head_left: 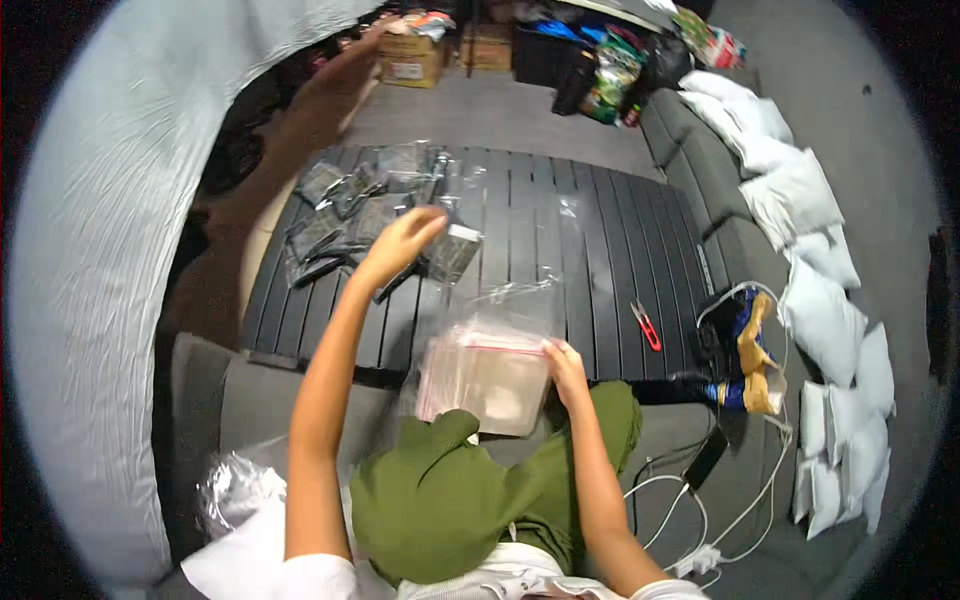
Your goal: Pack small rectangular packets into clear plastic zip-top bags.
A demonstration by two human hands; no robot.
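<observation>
My left hand [405, 240] is above the far-left part of the slatted table, slightly blurred, its fingers stretched forward with no held thing showing. Just right of and below its fingertips lies a dark flat packet in clear wrap [455, 257] with a white top edge. Around and beyond it spread several more dark wrapped packets [318, 232]. My right hand [567, 370] grips the upper right corner of a stack of clear plastic bags [500, 385] with a reddish seal strip. That stack rests at the near table edge, against my lap.
Red-handled thread snips [648, 328] lie on the right of the black slatted table [600, 240]. A phone [706, 458] and white cables are on the grey sofa at right. Pale pouches [825, 300] line the sofa's right side. Cardboard boxes [410, 60] stand at the back.
</observation>
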